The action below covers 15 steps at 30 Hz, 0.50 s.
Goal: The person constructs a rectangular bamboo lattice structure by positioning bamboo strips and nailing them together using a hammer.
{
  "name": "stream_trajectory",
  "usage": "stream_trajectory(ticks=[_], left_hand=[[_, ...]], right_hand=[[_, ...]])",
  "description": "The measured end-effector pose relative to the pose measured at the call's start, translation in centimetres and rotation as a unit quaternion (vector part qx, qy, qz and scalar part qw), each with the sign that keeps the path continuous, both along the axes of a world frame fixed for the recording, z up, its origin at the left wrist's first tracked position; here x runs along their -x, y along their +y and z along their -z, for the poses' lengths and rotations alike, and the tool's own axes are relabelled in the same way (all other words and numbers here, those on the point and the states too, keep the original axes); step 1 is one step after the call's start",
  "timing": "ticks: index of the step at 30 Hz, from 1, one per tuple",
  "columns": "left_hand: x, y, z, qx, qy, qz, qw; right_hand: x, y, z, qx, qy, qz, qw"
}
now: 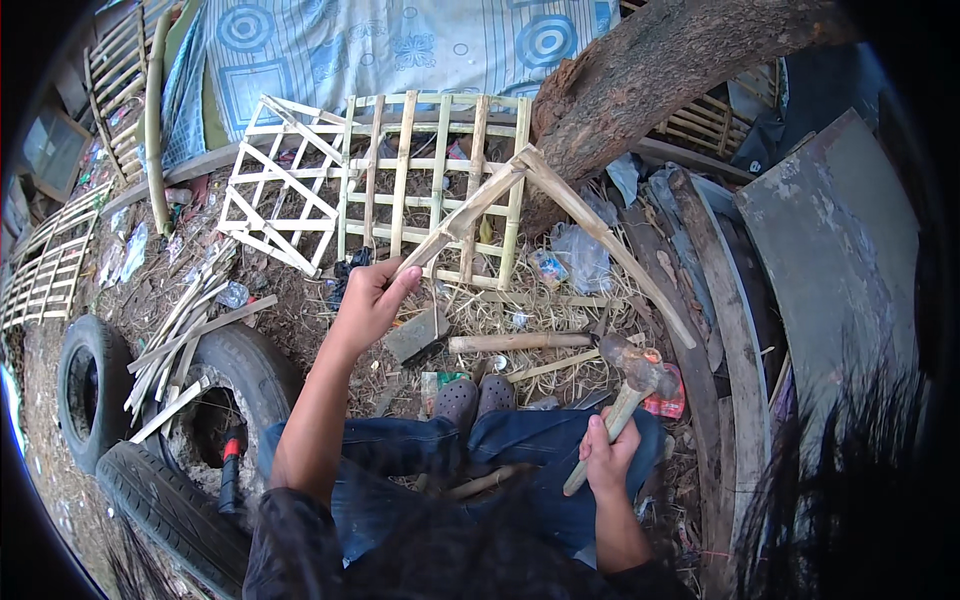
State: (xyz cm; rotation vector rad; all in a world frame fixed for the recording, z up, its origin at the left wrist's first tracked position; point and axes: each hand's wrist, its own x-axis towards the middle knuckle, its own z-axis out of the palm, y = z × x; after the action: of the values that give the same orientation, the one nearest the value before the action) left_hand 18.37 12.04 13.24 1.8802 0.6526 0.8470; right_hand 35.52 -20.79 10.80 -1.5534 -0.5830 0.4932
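My left hand is closed around the lower end of the left arm of an angled wooden piece. Its two pale lengths meet in a peak and spread like an upside-down V, the right length slanting down to the right. In my right hand I grip a hammer by its light wooden handle, with its rusty head up, apart from the wood. On the ground between my hands lies a tool with a round wooden handle. A grey block sits beside it.
Lattice panels of pale slats lean ahead, by a tree trunk. Old tyres with loose strips and a red-and-black handle are at left. Planks and a grey sheet stand right. Litter covers the soil.
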Motion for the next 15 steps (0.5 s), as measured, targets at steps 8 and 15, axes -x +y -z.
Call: stream_trajectory(ticks=[8,15], left_hand=[[-1.1,0.0,-1.5,0.017,0.054,0.016,0.998],[-0.1,-0.3,-4.3,0.044,0.087,0.03,0.995]], right_hand=[[-2.3,-2.0,2.9,0.042,-0.106,-0.004,0.994],[-3.0,-1.8,3.4,0.05,-0.126,-0.012,0.991]])
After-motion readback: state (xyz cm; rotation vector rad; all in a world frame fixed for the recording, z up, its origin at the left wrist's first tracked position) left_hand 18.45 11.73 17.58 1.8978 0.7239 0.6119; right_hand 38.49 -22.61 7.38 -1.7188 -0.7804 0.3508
